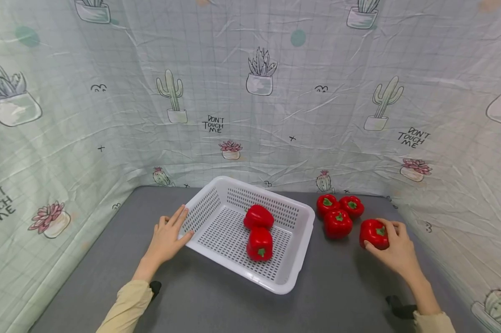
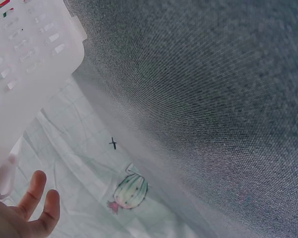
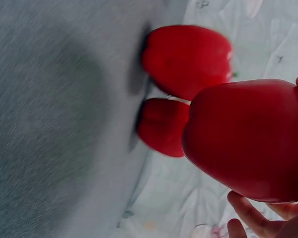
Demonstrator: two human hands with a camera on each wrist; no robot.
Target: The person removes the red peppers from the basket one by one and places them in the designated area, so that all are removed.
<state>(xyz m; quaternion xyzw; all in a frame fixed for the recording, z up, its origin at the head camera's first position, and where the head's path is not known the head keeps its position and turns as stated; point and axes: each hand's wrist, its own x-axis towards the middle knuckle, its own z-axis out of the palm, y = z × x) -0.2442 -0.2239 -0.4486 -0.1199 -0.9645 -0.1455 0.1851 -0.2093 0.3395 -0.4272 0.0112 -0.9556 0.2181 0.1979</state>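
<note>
A white perforated basket (image 1: 238, 270) sits at an angle on the table, with two red bell peppers (image 1: 259, 243) touching inside it. My left hand (image 1: 167, 238) rests at the basket's left rim, fingers extended; in the left wrist view two fingers (image 2: 50, 210) are apart from the basket wall (image 2: 35, 89). To the right, my right hand (image 1: 396, 247) grips another red bell pepper (image 1: 371, 233) between thumb and fingers. The right wrist view shows this held pepper (image 3: 248, 141) raised off the table.
Three more red bell peppers (image 1: 337, 225) stand clustered on the grey table (image 1: 217, 305), between the basket and my right hand. A pale curtain (image 1: 275, 138) printed with cacti encloses the table at the back and both sides.
</note>
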